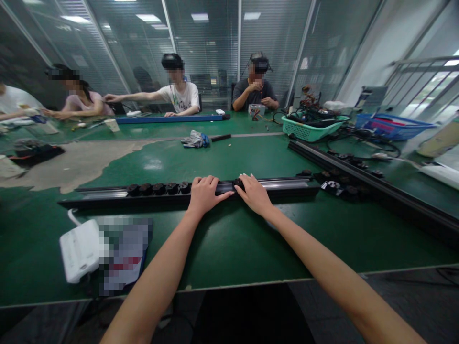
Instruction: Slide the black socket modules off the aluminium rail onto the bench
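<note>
Rail: a black aluminium rail (pixel 272 184) is lying crosswise on the green workbench (pixel 229 248) | Left hand (pixel 204 193): is being draped over it | Right hand (pixel 254 193): is being curled onto a black knob (pixel 238 183) | Grip: hands apart, clamping cannot be told

Left hand (pixel 205 195) and right hand (pixel 254 194) are recorded bare, as are the left forearm (pixel 154 282) and right forearm (pixel 333 277). Pale, short fingernails (pixel 247 176) are noted on the right hand. A dark garment (pixel 251 315) is seen at near centre, its detail unresolved.
</note>
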Tool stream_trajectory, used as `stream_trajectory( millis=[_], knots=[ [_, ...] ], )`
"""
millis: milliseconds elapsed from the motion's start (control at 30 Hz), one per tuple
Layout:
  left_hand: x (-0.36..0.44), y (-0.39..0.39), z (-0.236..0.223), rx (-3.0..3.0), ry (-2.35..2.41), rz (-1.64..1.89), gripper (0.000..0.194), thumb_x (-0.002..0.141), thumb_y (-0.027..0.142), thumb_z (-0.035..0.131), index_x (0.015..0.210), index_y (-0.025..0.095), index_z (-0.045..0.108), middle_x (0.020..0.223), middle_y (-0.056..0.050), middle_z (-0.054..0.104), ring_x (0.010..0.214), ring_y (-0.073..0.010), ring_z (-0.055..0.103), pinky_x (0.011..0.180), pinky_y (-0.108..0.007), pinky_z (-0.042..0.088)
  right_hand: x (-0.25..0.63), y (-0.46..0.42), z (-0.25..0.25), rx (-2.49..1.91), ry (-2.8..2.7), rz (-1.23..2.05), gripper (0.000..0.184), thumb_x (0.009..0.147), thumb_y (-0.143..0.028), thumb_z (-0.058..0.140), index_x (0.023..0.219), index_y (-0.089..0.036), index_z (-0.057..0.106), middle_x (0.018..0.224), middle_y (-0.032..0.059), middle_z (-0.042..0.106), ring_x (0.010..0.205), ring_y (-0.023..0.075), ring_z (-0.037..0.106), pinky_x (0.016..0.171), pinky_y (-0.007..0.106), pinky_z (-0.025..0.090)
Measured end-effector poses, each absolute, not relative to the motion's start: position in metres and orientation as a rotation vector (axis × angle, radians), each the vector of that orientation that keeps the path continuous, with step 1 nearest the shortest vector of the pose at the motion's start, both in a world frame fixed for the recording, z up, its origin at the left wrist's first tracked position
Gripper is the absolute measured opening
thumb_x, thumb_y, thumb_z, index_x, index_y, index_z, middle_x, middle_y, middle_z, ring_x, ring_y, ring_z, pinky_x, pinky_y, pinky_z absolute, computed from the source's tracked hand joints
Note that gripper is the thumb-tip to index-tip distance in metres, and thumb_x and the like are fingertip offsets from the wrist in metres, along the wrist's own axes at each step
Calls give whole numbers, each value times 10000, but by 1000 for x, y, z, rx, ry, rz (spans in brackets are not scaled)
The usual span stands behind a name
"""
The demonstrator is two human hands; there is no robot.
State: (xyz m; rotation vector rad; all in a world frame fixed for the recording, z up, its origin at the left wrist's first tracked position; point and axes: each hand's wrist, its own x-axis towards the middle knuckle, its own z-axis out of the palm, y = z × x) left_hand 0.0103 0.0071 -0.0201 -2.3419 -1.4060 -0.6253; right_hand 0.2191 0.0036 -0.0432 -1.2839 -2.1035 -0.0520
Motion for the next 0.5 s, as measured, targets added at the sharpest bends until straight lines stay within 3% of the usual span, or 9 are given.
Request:
stream_trajectory(
  millis=[500],
  knots=[
    [11, 7, -21, -2350, -1419, -656, 602, 875, 739, 502, 1044, 195, 700, 1057, -145, 704, 977, -309, 627, 921, -461, 376, 220, 1, -42, -1283, -2088, -63, 475, 1027, -387, 389, 1316, -71, 594, 1337, 212, 633, 1337, 287, 540, 1194, 510, 341]
  ],
)
